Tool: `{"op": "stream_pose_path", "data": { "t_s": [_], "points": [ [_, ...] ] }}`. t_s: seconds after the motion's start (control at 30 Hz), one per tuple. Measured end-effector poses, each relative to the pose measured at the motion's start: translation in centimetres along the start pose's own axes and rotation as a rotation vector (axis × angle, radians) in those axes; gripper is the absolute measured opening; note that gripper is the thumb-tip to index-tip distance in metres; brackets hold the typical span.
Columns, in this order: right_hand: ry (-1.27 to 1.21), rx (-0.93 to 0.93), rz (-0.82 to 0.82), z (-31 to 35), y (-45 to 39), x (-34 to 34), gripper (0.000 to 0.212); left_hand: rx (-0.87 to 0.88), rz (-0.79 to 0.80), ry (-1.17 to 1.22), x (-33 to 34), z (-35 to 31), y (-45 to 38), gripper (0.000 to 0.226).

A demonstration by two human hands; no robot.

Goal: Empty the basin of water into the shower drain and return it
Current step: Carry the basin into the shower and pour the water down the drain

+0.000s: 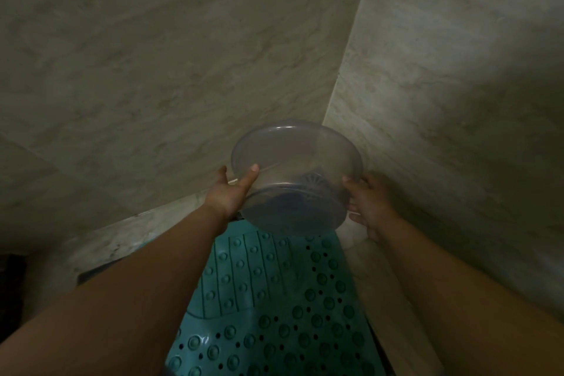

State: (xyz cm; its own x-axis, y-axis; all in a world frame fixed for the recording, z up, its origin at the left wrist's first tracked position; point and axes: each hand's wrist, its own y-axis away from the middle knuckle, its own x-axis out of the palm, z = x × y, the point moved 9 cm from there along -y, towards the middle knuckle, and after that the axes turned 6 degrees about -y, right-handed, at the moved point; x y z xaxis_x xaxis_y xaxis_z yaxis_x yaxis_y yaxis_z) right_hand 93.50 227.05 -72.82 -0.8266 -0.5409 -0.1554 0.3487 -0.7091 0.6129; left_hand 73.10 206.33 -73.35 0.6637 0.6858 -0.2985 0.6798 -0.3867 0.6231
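A clear plastic basin (293,162) is held up in the shower corner, tipped away from me so that its base faces me and its rim points toward the wall. My left hand (230,192) grips its left side, thumb across the wall of the basin. My right hand (370,201) holds its right side. Through the clear plastic a round dark drain grate (314,178) shows on the floor in the corner. I cannot tell whether water is in the basin.
A teal rubber shower mat (274,299) with bumps and holes covers the floor below my arms. Marbled tile walls (183,55) meet in a corner just behind the basin. A pale raised ledge (384,284) runs along the mat's right side.
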Motion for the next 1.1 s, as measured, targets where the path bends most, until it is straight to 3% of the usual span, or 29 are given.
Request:
{"op": "stream_pose_path", "data": {
  "t_s": [0.2, 0.33, 0.5, 0.6, 0.7, 0.83, 1.0, 1.1],
  "points": [
    [0.012, 0.024, 0.051, 0.0, 0.0, 0.0, 0.077, -0.018, 0.146, -0.010, -0.3, 0.7, 0.5, 0.107],
    [-0.020, 0.114, 0.043, -0.2, 0.1, -0.2, 0.061, 0.004, 0.196, -0.183, -0.9, 0.8, 0.6, 0.097],
    [0.006, 0.193, -0.020, -1.2, 0.2, -0.4, 0.085, -0.031, 0.227, -0.179, -1.6, 1.6, 1.1, 0.073],
    [0.113, 0.262, -0.004, -2.1, 0.5, -0.3, 0.069, -0.088, 0.152, -0.063, -2.2, 2.1, 0.8, 0.058],
    [0.226, 0.346, 0.040, -3.0, 0.7, 0.0, 0.040, -0.120, -0.021, 0.054, -3.5, 2.3, -0.1, 0.060],
    [0.300, 0.396, 0.044, -4.0, 0.2, -0.5, 0.016, -0.181, -0.037, 0.049, -3.3, 2.9, -0.7, 0.050],
    [0.418, 0.439, 0.094, -5.1, -0.1, -1.2, 0.024, -0.222, 0.066, -0.230, -2.6, 4.3, -0.4, 0.013],
    [0.467, 0.419, 0.096, -4.8, -0.5, -1.0, 0.022, -0.212, 0.054, -0.358, -3.0, 4.5, -0.4, 0.009]
  ]
}}
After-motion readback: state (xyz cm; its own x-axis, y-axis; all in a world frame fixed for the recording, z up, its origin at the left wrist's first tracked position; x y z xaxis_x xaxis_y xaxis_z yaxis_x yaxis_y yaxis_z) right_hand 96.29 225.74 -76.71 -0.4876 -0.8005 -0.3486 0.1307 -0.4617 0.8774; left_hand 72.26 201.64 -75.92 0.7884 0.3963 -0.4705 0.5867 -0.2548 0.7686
